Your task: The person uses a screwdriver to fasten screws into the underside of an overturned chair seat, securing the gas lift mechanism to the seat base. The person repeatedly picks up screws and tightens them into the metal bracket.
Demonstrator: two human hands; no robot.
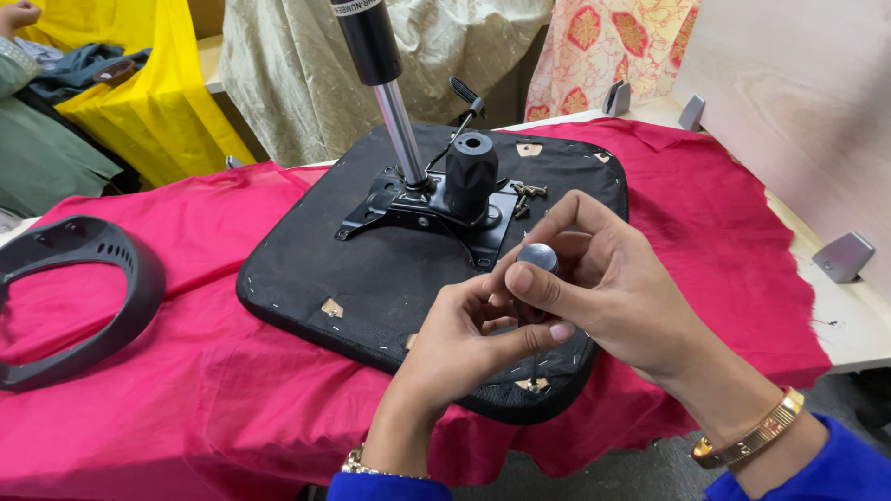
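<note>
Two bare hands meet above the near edge of an upturned black chair seat (390, 269) lying on a red cloth (186, 371) that covers the worktop (835, 315). The right hand (603, 288) has its fingers (534, 283) closed around a small round silver cap (538, 255), which sits pinched between thumb and forefinger, its domed top facing up. The left hand (473, 339) curls in just below, thumb (534, 336) pressed toward the right hand's fingers; whether it grips anything cannot be told. Behind the hands, a black metal mounting plate (418, 209) carries a silver gas-lift column (394, 121) and a black knob (471, 172). Loose screws (527, 195) lie beside the plate. A black curved armrest (83, 297) rests at far left.
</note>
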